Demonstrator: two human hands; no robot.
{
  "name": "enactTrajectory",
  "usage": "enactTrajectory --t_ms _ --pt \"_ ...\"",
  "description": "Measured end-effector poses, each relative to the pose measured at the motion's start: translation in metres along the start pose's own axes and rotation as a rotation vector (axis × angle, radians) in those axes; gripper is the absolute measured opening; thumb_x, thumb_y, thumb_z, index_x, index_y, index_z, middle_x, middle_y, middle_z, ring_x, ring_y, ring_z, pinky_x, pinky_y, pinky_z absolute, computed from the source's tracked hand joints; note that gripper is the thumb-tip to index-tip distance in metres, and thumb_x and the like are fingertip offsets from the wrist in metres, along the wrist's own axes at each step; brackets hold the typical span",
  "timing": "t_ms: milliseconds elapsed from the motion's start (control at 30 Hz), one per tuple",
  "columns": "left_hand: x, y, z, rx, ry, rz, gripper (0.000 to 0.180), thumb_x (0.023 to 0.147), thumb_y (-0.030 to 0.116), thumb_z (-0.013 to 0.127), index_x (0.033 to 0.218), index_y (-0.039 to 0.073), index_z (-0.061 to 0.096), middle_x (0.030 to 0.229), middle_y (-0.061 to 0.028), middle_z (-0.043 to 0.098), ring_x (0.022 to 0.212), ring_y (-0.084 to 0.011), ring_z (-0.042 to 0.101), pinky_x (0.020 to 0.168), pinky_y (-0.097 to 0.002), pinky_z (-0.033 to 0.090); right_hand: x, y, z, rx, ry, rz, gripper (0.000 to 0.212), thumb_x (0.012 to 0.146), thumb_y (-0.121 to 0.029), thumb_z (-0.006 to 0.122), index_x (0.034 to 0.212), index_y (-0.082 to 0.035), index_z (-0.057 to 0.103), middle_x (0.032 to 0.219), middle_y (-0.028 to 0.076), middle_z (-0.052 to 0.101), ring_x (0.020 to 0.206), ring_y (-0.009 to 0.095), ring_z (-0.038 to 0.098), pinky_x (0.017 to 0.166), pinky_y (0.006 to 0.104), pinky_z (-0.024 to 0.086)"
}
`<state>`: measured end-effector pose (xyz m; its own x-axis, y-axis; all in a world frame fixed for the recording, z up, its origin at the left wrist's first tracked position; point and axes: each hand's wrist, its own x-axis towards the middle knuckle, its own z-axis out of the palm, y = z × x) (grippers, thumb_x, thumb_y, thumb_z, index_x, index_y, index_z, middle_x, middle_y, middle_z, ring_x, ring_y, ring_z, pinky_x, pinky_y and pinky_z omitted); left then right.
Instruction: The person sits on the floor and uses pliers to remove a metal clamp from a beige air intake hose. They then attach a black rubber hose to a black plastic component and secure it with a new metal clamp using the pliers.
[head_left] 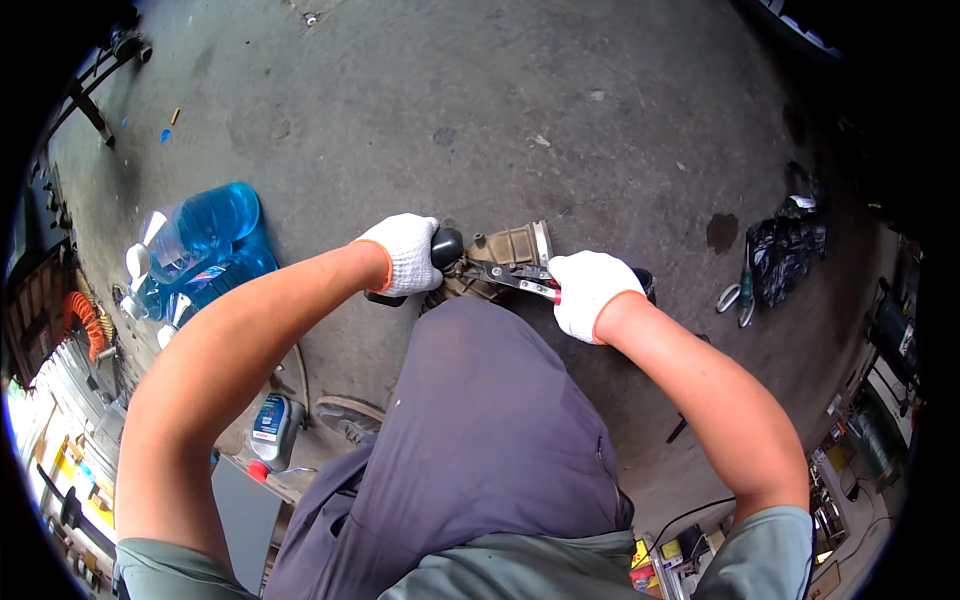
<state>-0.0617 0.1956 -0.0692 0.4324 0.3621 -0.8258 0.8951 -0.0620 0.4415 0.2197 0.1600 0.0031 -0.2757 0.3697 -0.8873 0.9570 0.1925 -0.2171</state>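
My right hand [592,295], in a white knit glove with an orange cuff, is closed round the red handle of a pair of pliers [508,279]. Its metal jaws reach left onto a dirty tan-brown machine part [505,246] with a bright metal ring at its right end. My left hand [408,254], gloved the same way, is closed on a black rounded piece [447,247] at the left of that part. My raised knee [480,340] hides the part's lower side. What lies under the left palm cannot be seen.
Large bottles of blue liquid [215,235] lie on the concrete floor at left. A grey bottle with a red cap [276,425] is beside my shoe [348,417]. At right are scissors [738,297] and a crumpled black plastic bag [785,260]. An orange coiled hose [85,325] hangs far left.
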Motion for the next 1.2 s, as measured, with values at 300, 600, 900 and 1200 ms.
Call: enactTrajectory --t_ms 300,600,900,1200 --pt "0.017 -0.013 0.002 -0.16 -0.119 -0.072 0.043 0.079 0.028 0.081 0.113 0.001 0.081 0.1 -0.0213 0.082 0.094 -0.0349 0.08 0.089 -0.0449 0.063 0.003 -0.011 -0.014 -0.067 -0.038 0.041 0.025 0.097 -0.018 0.068 0.116 -0.006 0.08 0.113 0.021 0.082 0.108 0.04 0.08 0.097 0.0472 0.063" --pt "0.008 -0.025 0.018 -0.566 -0.104 -0.1 0.04 0.081 0.017 0.079 0.118 0.0 0.078 0.098 -0.0122 0.081 0.089 -0.0225 0.078 0.085 -0.0401 0.063 0.007 -0.015 -0.021 -0.098 -0.046 0.049 0.024 0.098 -0.019 0.068 0.114 -0.006 0.079 0.113 0.02 0.082 0.108 0.04 0.08 0.096 0.0475 0.063" --pt "-0.007 -0.028 0.061 -0.801 0.108 -0.129 0.035 0.08 0.018 0.077 0.109 0.0 0.068 0.091 -0.0097 0.071 0.086 -0.0214 0.068 0.082 -0.0413 0.058 0.006 -0.021 -0.026 -0.139 -0.04 0.03 0.022 0.1 -0.018 0.067 0.115 -0.007 0.078 0.113 0.019 0.082 0.108 0.039 0.079 0.096 0.0474 0.062" --pt "-0.027 0.004 0.067 -0.644 0.354 -0.21 0.046 0.084 0.024 0.077 0.122 0.001 0.066 0.111 -0.0283 0.077 0.106 -0.0455 0.075 0.096 -0.0484 0.058 0.008 -0.001 -0.009 -0.089 0.004 -0.042 0.024 0.095 -0.02 0.069 0.114 -0.005 0.074 0.105 0.022 0.08 0.101 0.042 0.078 0.092 0.0511 0.062"
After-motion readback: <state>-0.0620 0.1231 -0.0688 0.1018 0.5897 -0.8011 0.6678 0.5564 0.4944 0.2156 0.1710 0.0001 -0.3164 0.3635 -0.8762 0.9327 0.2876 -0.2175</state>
